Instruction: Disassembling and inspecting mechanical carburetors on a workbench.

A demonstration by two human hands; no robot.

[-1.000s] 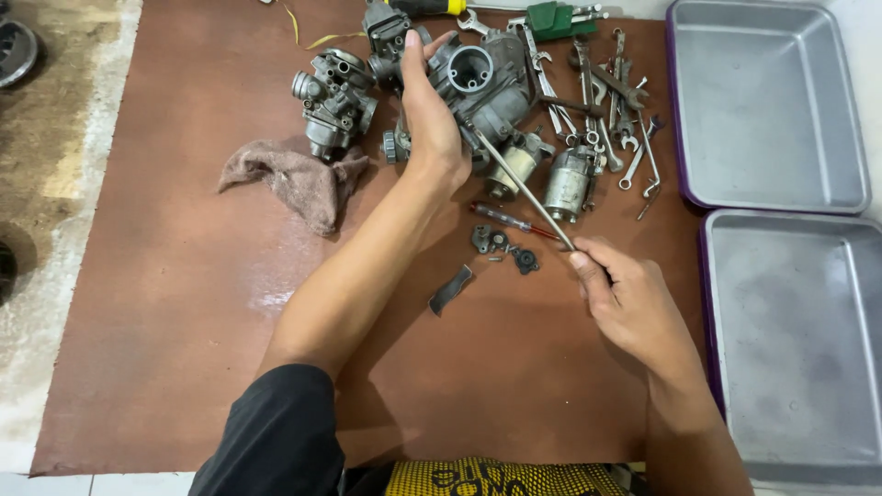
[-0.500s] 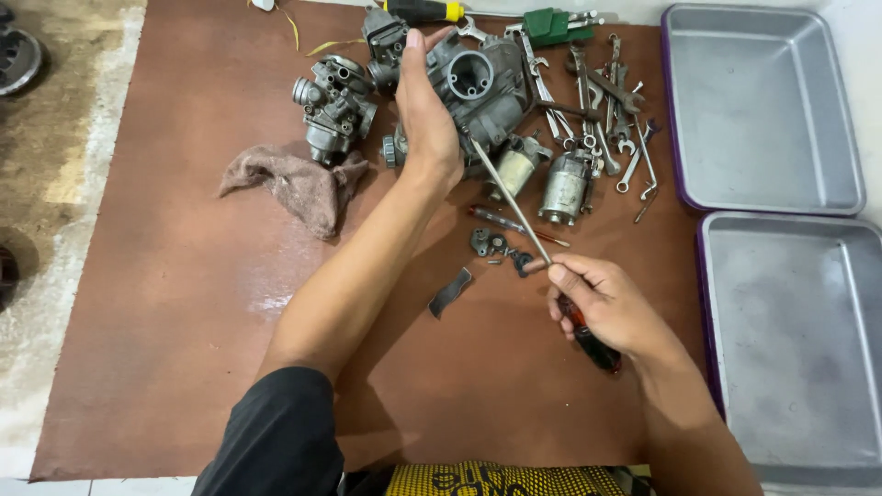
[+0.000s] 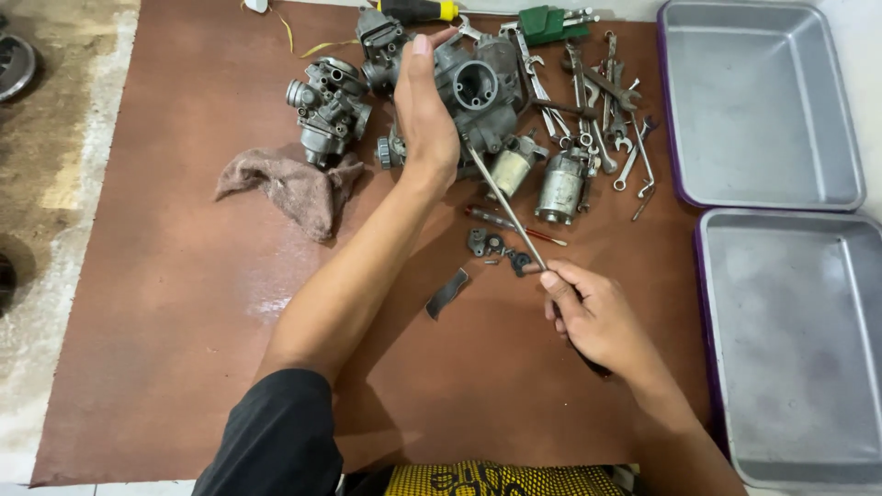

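Left hand: the left hand (image 3: 424, 115) lies flat against the grey metal carburetor body (image 3: 478, 92), fingers straight and together, steadying it at the far edge of the brown mat (image 3: 156, 312)
Right hand: the right hand (image 3: 593, 317) has its fingers closed around the long thin screwdriver (image 3: 503, 204), whose tip reaches the underside of the carburetor body
Near the shaft: small dark metal parts (image 3: 496, 248) just beside it
Left side: a second grey carburetor (image 3: 326, 106) above a crumpled brown rag (image 3: 289, 188)
Right side: scattered steel wrenches (image 3: 606, 119), then two empty-looking grey metal trays (image 3: 763, 101)
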